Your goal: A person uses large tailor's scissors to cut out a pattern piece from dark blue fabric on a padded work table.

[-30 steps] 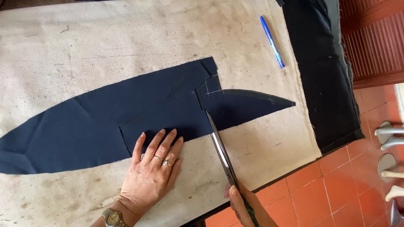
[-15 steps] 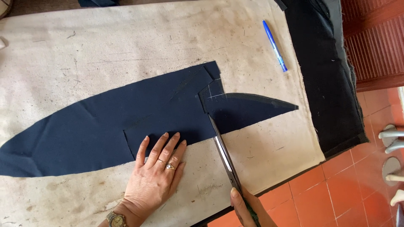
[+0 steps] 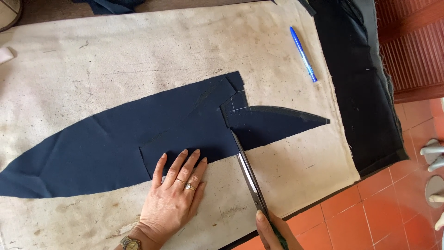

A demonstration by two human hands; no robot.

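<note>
Scissors biting into navy cloth, the other hand pinning it flat.

At 6 o'clock the right hand (image 3: pixel 273 231) is closed around the grip of long scissors (image 3: pixel 245 169) – blades angled toward 11 o'clock, tips in the navy fabric (image 3: pixel 115 148). At 7 o'clock the left hand (image 3: pixel 173 199) lies open, fingers spread, palm down, gripping nothing, pressing the cloth's near edge. The fabric spreads mid-surface on the stained cream surface (image 3: pixel 138 60); it looks thin, limp, likely to shift – best held flat beside the cut. At 1 o'clock lies 1 blue pen (image 3: pixel 303 54); beyond, black cloth (image 3: pixel 356 92).
</note>
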